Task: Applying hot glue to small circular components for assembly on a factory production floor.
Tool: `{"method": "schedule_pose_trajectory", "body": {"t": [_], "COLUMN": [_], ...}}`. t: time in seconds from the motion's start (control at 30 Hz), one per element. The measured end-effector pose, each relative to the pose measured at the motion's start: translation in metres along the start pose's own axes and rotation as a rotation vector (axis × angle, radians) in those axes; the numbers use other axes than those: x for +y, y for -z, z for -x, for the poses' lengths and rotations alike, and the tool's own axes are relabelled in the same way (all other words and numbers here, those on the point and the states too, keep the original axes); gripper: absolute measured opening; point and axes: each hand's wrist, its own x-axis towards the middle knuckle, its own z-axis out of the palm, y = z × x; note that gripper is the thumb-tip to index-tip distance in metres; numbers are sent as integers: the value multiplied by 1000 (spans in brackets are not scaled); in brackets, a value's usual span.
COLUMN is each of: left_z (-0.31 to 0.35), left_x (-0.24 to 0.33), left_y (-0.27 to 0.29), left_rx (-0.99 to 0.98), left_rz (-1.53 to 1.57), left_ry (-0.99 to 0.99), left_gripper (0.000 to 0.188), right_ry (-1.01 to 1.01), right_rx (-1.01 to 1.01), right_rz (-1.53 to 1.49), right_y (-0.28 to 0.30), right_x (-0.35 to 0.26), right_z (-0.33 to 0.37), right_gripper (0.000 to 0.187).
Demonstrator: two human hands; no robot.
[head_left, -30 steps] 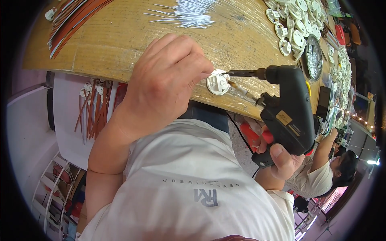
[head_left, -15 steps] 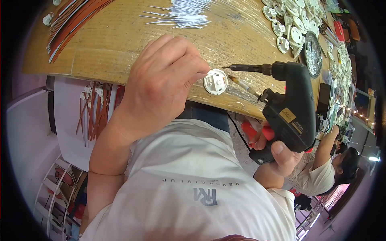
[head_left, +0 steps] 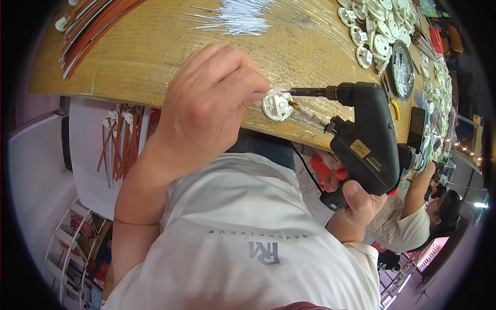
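Note:
My right hand (head_left: 360,202) is wrapped round the grip of a black soldering gun (head_left: 369,144) with a red trigger. The gun's long dark tip reaches left to the upper edge of a round white plastic part (head_left: 277,107) lying near the table's front edge. Below the tip, the gun's thin feed tube also points at this part. Pinched fingers of my left hand (head_left: 209,103) are at the part's upper left edge; what lies between them is too small to make out. A pale haze hangs where fingertips and soldering tip meet.
Thin white wires (head_left: 240,18) lie in a bundle at the far middle of the wooden table. Brown and white strips (head_left: 95,31) are at far left. White round parts (head_left: 381,46) and a dark dish (head_left: 402,70) stand at right. Another person (head_left: 413,222) sits beyond my right arm.
My right hand has moved the soldering gun left, so its tip now meets the round part's upper edge. A yellow-handled tool shows behind the gun. My left hand has stayed nearly still.

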Motion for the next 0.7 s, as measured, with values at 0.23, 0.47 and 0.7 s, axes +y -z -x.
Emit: {"method": "schedule_pose_trajectory", "body": {"t": [0.23, 0.47, 0.7], "left_z": [0, 0, -1], "left_x": [0, 0, 2], "left_y": [-1, 0, 0], "left_rx": [4, 5, 2], "left_rz": [7, 6, 12], "left_ry": [6, 1, 7], "left_gripper": [13, 13, 14], "right_ry": [18, -31, 154], "right_rx": [-62, 33, 86], "right_rz": [94, 15, 61], "right_y": [4, 0, -2], "right_x": [-2, -1, 4], "right_z": [-5, 2, -6], "right_gripper": [56, 59, 46]}}
